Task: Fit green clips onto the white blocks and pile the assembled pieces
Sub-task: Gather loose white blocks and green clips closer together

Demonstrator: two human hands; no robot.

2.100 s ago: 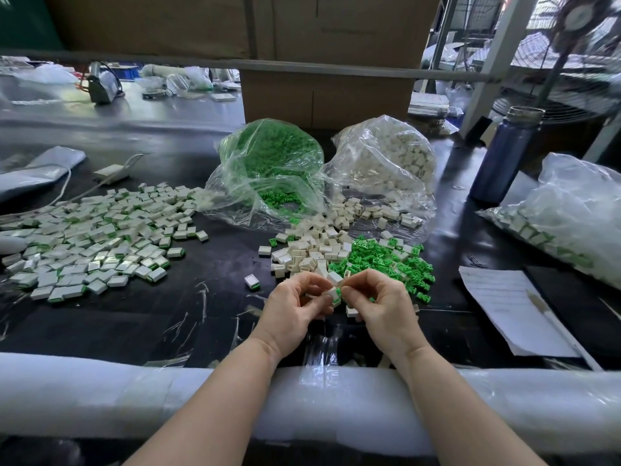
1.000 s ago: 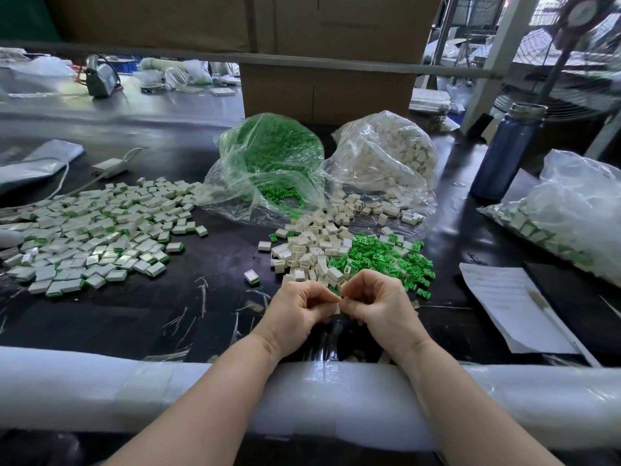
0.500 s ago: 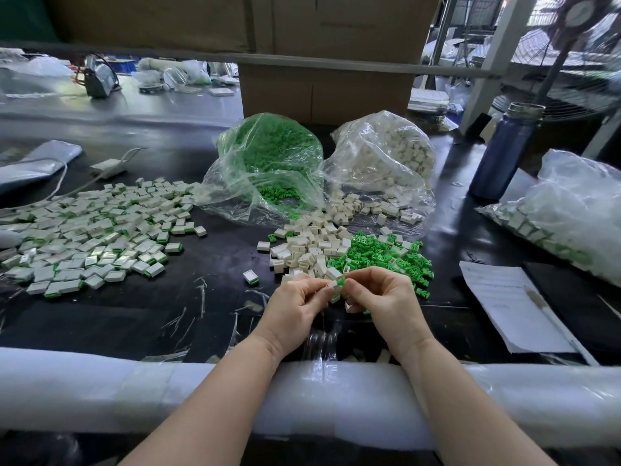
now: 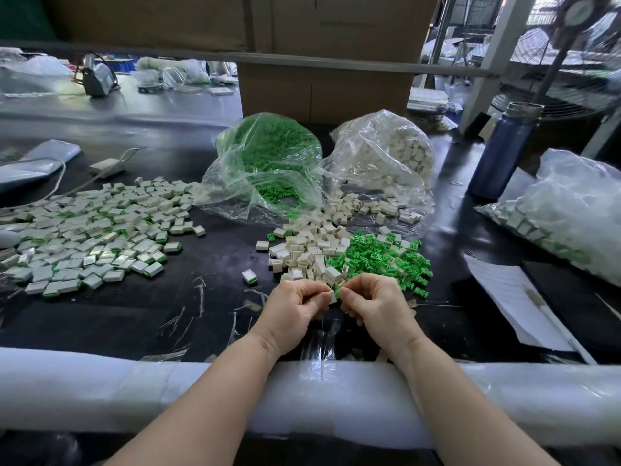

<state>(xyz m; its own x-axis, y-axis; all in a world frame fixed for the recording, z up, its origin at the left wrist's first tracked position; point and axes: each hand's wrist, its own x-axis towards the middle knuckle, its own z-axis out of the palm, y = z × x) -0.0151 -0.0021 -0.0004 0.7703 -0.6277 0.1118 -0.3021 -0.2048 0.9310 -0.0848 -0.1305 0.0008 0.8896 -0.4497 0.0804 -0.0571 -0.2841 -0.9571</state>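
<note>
Left hand [image 4: 291, 309] and right hand [image 4: 375, 306] meet at lower centre of frame, fingertips of both pinching one white block [image 4: 332, 296] between them. Loose white blocks [image 4: 309, 247] and green clips [image 4: 379, 257] lie just above; assembled pieces [image 4: 90, 237] spread at left.

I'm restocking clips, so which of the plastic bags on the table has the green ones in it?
The clear bag at centre, left of the bag of white blocks. Its contents are solid green; the bag at far right shows mostly white pieces.

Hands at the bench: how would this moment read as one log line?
step: fitting clip | left hand, right hand: pinching white block | finished pile: left
</note>
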